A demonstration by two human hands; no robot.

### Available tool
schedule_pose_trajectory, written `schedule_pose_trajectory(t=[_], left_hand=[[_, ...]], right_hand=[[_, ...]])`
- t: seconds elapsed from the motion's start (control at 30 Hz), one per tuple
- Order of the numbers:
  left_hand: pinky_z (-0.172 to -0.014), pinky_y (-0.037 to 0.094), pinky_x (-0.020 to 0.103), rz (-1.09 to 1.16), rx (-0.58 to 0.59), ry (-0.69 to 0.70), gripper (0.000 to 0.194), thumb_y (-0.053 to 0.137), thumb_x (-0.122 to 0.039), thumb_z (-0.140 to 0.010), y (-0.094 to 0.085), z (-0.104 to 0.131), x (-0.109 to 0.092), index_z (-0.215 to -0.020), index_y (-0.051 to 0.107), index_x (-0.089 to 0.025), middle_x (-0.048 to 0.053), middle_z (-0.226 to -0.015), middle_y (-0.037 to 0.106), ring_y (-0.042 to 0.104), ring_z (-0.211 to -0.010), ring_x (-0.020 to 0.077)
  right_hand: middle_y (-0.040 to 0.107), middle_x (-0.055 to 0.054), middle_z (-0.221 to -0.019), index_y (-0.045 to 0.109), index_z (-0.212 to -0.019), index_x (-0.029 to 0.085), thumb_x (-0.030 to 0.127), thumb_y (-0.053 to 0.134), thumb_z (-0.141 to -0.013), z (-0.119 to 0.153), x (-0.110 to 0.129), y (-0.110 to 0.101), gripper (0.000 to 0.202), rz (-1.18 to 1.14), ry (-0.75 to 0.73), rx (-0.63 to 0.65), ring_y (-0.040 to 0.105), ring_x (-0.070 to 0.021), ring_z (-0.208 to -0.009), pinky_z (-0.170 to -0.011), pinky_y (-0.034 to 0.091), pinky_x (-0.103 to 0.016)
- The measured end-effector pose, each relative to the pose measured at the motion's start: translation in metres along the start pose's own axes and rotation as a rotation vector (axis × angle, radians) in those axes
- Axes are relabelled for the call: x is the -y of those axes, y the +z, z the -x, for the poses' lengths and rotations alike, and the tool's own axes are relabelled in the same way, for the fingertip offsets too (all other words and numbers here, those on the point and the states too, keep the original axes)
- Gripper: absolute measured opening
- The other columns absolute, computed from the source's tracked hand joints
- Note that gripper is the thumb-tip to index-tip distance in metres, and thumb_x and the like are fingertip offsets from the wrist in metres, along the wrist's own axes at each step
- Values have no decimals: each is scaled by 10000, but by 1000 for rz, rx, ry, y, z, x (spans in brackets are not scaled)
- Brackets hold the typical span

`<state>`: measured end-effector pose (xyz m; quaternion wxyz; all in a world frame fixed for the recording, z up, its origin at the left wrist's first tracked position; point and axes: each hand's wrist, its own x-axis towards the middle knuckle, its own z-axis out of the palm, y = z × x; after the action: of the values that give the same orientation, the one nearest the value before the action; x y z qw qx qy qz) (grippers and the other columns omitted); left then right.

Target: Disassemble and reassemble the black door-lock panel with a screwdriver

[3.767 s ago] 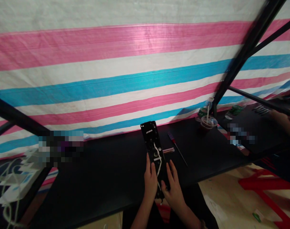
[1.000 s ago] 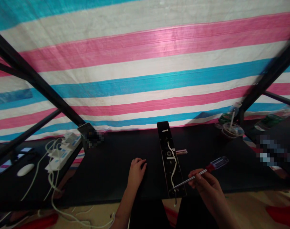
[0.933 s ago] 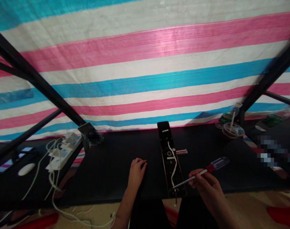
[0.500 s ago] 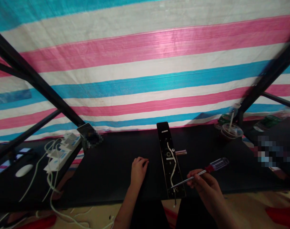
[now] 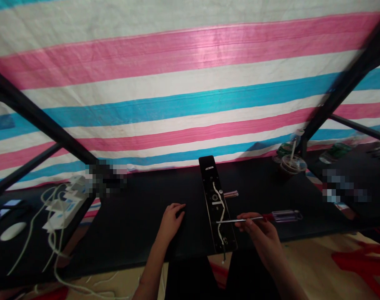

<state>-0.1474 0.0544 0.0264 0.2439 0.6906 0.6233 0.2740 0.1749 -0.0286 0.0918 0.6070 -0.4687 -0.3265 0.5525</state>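
Observation:
My right hand (image 5: 261, 232) is closed around a screwdriver (image 5: 282, 216) with a clear and red handle and a long metal shaft. The shaft points left, its tip over the lower half of a long black panel (image 5: 213, 214). Whether the tip touches the panel I cannot tell. A white cable (image 5: 221, 212) runs along the panel's face, and a short dark lead with a white end hangs off its near end. To the left of the panel, my left hand (image 5: 171, 223) rests on the black table (image 5: 136, 221), thumb and fingers apart, holding nothing.
A small pinkish strip (image 5: 231, 194) lies right of the panel. At the back right stand a lidded drink cup (image 5: 293, 166) with a straw and a bottle. White power strips (image 5: 65, 210) with looping cables and a white mouse (image 5: 13, 231) are at the left. Striped sheeting hangs behind.
The screwdriver tip has moved up along the panel, away from its near end, and the shaft now lies closer to level. The view has shifted slightly. My left hand stays on the table.

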Motion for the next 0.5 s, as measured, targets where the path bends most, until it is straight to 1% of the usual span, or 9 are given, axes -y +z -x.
schedule_pose_trajectory(t=[0.1, 0.2, 0.3, 0.4, 0.5], left_hand=[[-983, 500, 440, 6, 51, 41, 284, 650, -187, -810, 5, -2, -7, -1044, 789, -269, 65, -1067, 720, 647, -1034, 254], [-963, 496, 434, 8, 78, 63, 241, 664, -169, -804, 10, -2, -13, -972, 801, -275, 66, -1036, 710, 634, -1012, 256], [-939, 493, 424, 7, 74, 56, 179, 655, -164, -818, 12, -3, -13, -883, 795, -254, 67, -991, 699, 631, -983, 252], [-930, 492, 410, 15, 66, 38, 151, 668, -171, -818, 12, -4, -11, -878, 784, -245, 61, -968, 694, 634, -976, 245], [-933, 490, 401, 31, 64, 27, 127, 683, -190, -812, 11, -6, -9, -878, 780, -241, 56, -966, 695, 633, -978, 240]], right_hand=[[755, -98, -990, 785, -881, 205, 487, 827, -783, 1, 2, 6, 302, -16, -5, 3, 726, -245, -850, -752, 574, -342], [755, -99, -966, 789, -864, 200, 509, 828, -773, 4, 4, 8, 325, -30, 3, -1, 729, -244, -824, -746, 584, -351], [757, -101, -951, 793, -868, 195, 512, 838, -760, 5, 3, 3, 338, -20, 12, -4, 728, -241, -805, -744, 590, -347], [760, -105, -969, 796, -867, 194, 503, 842, -760, 6, 0, -4, 330, 2, 16, -20, 727, -238, -810, -756, 589, -336], [764, -106, -970, 796, -871, 200, 494, 845, -759, 5, -3, -6, 318, -15, 10, -21, 728, -245, -824, -756, 590, -334]])
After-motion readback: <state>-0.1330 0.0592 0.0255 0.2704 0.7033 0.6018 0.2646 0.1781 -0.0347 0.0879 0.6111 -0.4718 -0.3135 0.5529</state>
